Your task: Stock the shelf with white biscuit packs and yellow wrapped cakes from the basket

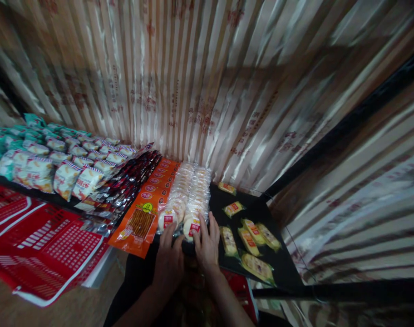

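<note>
Two rows of round white crackers in clear wrappers with red labels, a left row and a right row, run from the shelf's front edge toward the back. At the front packet of the left row is my left hand, its fingers stretched against the wrapper and its thumb apart. My right hand has its fingers spread, touching the front packet of the right row at its right side. Neither hand is closed around a packet. Left of the rows lie orange snack packs, overlapping one another.
On the black shelf to the right lie several loose yellow-wrapped cakes. Dark shiny packets, white packets and green packets fill the left. Below stand red baskets. Striped plastic sheeting hangs behind; a black post slants at right.
</note>
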Demonstrator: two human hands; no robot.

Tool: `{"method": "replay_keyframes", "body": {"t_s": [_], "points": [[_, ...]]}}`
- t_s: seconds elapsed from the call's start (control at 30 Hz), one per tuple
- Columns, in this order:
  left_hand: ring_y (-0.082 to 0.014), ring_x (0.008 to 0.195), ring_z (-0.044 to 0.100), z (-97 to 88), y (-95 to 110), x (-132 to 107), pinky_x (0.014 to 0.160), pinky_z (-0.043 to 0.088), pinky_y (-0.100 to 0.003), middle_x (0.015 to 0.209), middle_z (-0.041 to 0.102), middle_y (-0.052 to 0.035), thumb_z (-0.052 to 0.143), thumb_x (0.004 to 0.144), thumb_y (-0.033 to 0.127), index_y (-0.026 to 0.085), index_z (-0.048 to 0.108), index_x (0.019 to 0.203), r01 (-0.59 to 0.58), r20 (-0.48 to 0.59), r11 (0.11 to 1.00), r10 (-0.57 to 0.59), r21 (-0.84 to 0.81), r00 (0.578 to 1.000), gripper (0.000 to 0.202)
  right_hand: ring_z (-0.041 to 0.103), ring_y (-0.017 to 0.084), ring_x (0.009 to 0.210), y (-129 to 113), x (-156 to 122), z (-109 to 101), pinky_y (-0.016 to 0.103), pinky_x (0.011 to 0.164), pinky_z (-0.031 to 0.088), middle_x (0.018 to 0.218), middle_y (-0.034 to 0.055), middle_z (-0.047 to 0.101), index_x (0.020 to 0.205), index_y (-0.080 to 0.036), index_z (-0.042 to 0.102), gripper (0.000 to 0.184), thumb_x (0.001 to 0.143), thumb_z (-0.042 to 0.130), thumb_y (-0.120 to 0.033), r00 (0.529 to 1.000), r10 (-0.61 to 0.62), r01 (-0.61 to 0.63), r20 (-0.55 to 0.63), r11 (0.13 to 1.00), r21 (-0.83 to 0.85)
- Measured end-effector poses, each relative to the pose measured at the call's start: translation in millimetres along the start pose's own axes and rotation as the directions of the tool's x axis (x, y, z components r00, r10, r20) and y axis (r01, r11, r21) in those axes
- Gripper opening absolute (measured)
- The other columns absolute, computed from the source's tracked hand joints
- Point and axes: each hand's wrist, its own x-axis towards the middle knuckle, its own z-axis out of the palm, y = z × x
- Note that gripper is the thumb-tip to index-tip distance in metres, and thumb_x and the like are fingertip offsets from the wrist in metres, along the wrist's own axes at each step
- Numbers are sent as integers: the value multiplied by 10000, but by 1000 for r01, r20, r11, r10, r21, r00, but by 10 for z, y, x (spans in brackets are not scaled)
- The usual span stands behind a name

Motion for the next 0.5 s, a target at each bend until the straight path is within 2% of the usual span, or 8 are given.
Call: {"method": "replay_keyframes", "body": {"t_s": [0.07,0.17,0.3,0.43,0.5], "points": [[-283,1302,289,-70,-87,116,995,379,-524,1372,347,-159,388,828,100,135,536,1110,57,-45,998,-56,28,997,320,241,298,1297,8,-12,44,501,981,343,1471,117,185,1329,-220,390,454,894,384,-352,1000,10,-10,-7,1000,-23],[-314,1342,196,-86,-225,301,1022,330,-543,1424,281,-169,394,834,119,115,506,1157,69,-95,996,-63,62,993,342,194,311,1322,-28,-24,59,511,988,333,1501,103,84,1357,-240,345,471,896,383,-326,1000,21,-22,-17,998,-67],[-353,1360,87,39,-319,429,1024,295,-572,1459,203,-203,422,849,192,81,411,1266,69,-60,991,-63,115,996,432,180,314,1333,-65,-31,61,512,987,334,1508,103,46,1385,-242,291,495,900,367,-303,999,35,-33,19,994,-102],[-348,1359,89,203,-320,406,1020,304,-555,1463,169,-227,407,860,210,68,339,1323,85,11,987,-87,140,996,489,186,308,1332,-49,-22,75,494,1003,327,1504,116,69,1382,-213,305,498,899,366,-320,998,45,-40,53,994,-101],[-341,1360,85,252,-308,376,1027,302,-541,1470,152,-222,406,863,209,73,317,1340,93,6,985,-95,146,995,504,192,310,1329,-41,-19,80,494,998,333,1502,121,79,1377,-205,315,495,899,361,-325,997,52,-47,57,995,-88]]}}
